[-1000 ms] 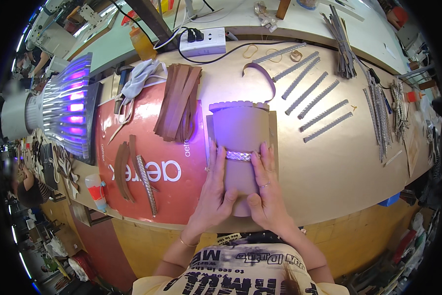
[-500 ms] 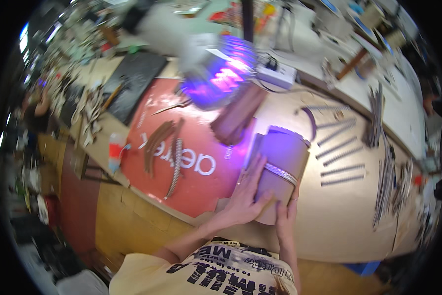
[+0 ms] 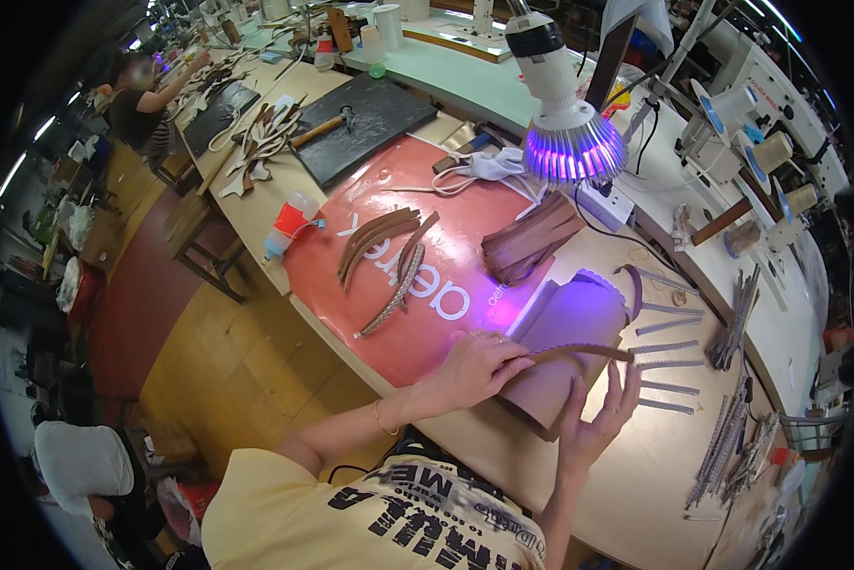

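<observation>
My left hand [image 3: 479,369] is closed, pinching the left end of a thin brown braided strip [image 3: 579,350]. The strip stretches over a brown cylinder [image 3: 565,382] that lies on the table, tinted purple at its far end. Near the strip's right end is my right hand [image 3: 598,418], its fingers apart; whether a fingertip touches the strip is unclear. Left of the cylinder, a red sheet [image 3: 341,313] carries brown strips [image 3: 379,233], a braided strip [image 3: 393,309] and a bundle of wide brown strips [image 3: 531,237].
A lamp [image 3: 574,142] glowing purple hangs beyond the cylinder. Short grey strips [image 3: 669,348] lie in a row to the right, with longer bundles [image 3: 721,446] past them. A bottle [image 3: 292,223], a black board [image 3: 370,119] with a hammer [image 3: 322,127], and thread spools [image 3: 769,152] stand around.
The braided strip has come off the cylinder's surface, its left end now in my left hand. My right hand has spread its fingers. The whole view has shifted, showing more to the left.
</observation>
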Tool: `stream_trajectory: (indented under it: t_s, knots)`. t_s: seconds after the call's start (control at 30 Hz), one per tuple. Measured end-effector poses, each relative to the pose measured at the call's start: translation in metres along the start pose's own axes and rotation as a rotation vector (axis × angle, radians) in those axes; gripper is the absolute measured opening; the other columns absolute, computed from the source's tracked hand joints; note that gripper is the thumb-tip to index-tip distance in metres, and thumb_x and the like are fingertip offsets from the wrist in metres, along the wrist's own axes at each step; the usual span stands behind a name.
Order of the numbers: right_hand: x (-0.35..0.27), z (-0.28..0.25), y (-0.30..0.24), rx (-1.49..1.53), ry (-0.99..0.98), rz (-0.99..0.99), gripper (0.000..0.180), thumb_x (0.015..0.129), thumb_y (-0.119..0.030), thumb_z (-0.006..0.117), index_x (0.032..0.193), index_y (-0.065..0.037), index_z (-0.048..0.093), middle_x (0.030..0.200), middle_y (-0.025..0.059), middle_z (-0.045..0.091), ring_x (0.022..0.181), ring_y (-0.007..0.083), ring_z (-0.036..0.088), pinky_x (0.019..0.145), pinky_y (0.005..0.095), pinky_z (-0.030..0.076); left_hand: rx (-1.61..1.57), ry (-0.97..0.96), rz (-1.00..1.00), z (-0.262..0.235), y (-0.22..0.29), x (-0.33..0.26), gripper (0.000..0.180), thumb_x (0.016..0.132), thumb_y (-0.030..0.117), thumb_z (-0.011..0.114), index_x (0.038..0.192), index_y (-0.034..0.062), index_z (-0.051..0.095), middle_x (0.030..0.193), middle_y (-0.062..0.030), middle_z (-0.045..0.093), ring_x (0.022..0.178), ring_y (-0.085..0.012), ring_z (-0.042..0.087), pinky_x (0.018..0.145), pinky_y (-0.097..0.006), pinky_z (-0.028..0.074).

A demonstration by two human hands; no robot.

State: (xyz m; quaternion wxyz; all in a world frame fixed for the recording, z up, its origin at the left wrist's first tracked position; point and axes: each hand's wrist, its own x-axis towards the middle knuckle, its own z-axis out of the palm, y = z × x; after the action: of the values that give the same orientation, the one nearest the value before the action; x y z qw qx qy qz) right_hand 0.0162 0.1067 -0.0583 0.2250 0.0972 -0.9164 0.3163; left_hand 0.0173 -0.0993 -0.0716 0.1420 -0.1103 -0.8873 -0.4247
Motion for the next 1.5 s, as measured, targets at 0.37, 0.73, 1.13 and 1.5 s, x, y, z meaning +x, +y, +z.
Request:
stream_trajectory:
  t_s: [0.37, 0.73, 1.13, 1.5]
  knots:
    - [0.033, -0.017, -0.024, 0.609, -0.396, -0.069, 0.046, 0.084, -0.008, 0.072, 0.126, 0.002, 0.055, 0.13, 0.0173, 0.057, 0.115, 0.028, 0.055, 0.097, 0.0389, 0.044, -0.174, -0.04, 0.032, -0.012, 0.011, -0.02, 0.015, 0.09, 0.018, 0.065, 0.089, 0.0035, 0.07, 0.075, -0.0127, 0.067, 0.071, -0.0293, 0.065, 0.067, -0.039, 0.049]
    - [0.024, -0.008, -0.008, 1.156, -0.352, 0.388, 0.017, 0.098, -0.013, 0.058, 0.104, 0.001, 0.064, 0.09, 0.012, 0.069, 0.065, 0.0087, 0.055, 0.058, 0.0214, 0.043, 0.619, 0.26, -0.568, -0.086, -0.076, -0.047, 0.035, 0.083, 0.032, 0.075, 0.104, 0.0048, 0.067, 0.107, -0.0125, 0.062, 0.102, -0.0316, 0.06, 0.091, -0.046, 0.04]
    - [0.022, -0.008, -0.009, 1.17, -0.377, 0.472, 0.018, 0.098, -0.014, 0.059, 0.105, 0.001, 0.064, 0.09, 0.0112, 0.068, 0.068, 0.0083, 0.055, 0.06, 0.0213, 0.043, 0.996, 0.137, -0.438, -0.055, -0.069, -0.023, 0.034, 0.091, 0.011, 0.059, 0.125, 0.0092, 0.063, 0.117, -0.0143, 0.062, 0.106, -0.0324, 0.06, 0.085, -0.043, 0.045]
    - [0.023, -0.012, -0.012, 1.146, -0.401, 0.501, 0.02, 0.1, -0.015, 0.055, 0.107, 0.002, 0.063, 0.09, 0.0106, 0.067, 0.078, 0.0107, 0.058, 0.062, 0.0226, 0.042, 0.736, 0.272, -0.506, -0.044, -0.067, 0.004, 0.047, 0.086, 0.033, 0.068, 0.12, 0.0011, 0.062, 0.119, -0.0206, 0.057, 0.102, -0.0336, 0.056, 0.089, -0.049, 0.036]
